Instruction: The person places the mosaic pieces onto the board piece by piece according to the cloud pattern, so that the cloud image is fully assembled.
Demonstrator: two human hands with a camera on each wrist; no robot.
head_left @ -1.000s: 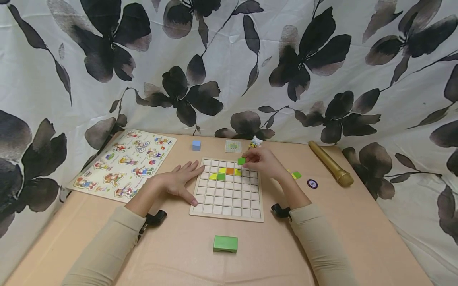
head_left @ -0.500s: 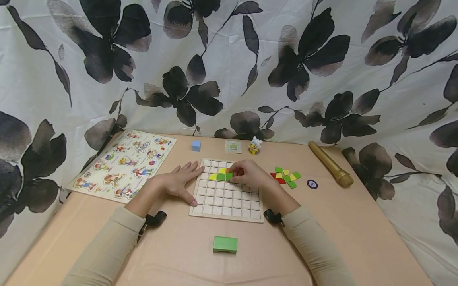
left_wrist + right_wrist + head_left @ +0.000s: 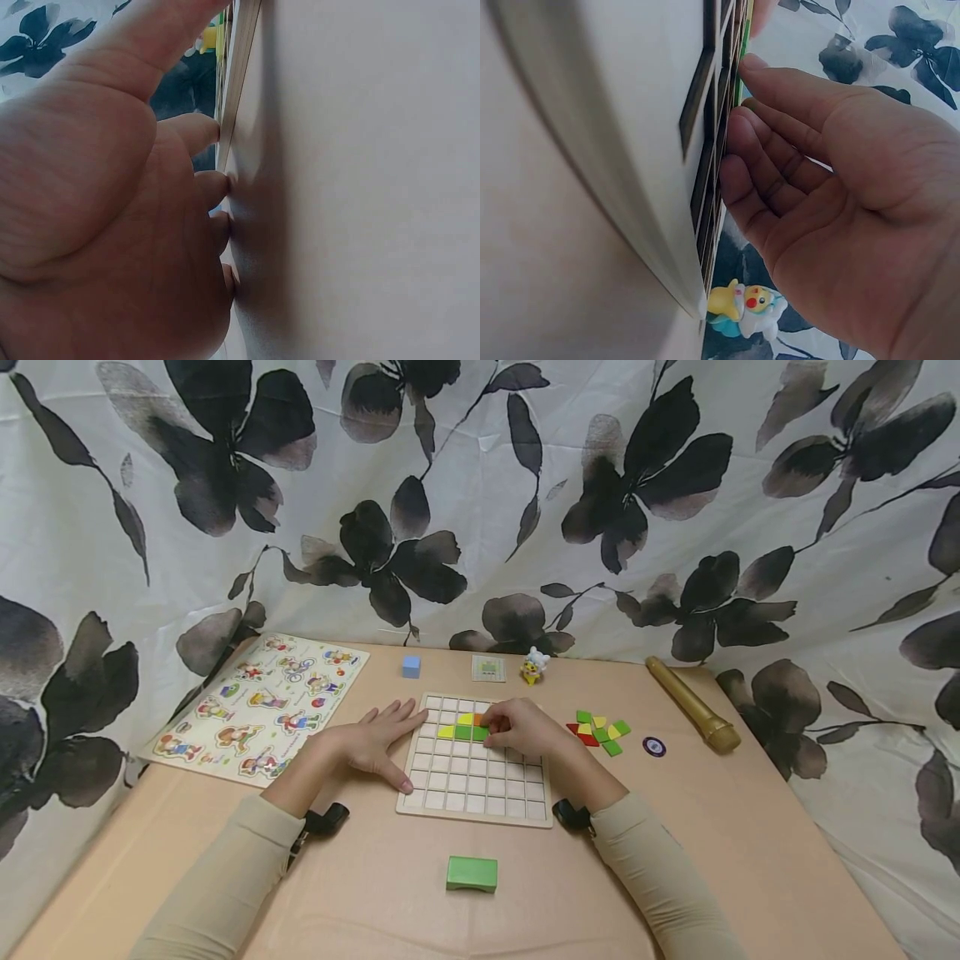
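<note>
The white grid board (image 3: 472, 785) lies mid-table in the head view, with yellow, green and orange tiles in its upper rows. My left hand (image 3: 378, 742) is spread along the board's left edge, thumb at the lower left and fingertips at the upper left. In the left wrist view its fingertips (image 3: 201, 133) touch the board's wooden edge (image 3: 241, 67). My right hand (image 3: 525, 728) is over the upper right of the board, thumb and finger pinching a green tile (image 3: 478, 734) lying in the grid beside another green one. Its other fingers are curled in the right wrist view.
Loose red, green and yellow tiles (image 3: 600, 732) lie right of the board, near a round dark chip (image 3: 655, 746) and a gold microphone-shaped object (image 3: 693, 706). Behind are a blue cube (image 3: 411, 667), pattern card (image 3: 489, 668) and small figurine (image 3: 534, 666). A picture board (image 3: 262, 706) lies left, a green block (image 3: 472, 873) in front.
My right hand has come down and left with the green tile, which now lies in the grid. Over the last half second it has barely moved. The left hand has stayed in place.
</note>
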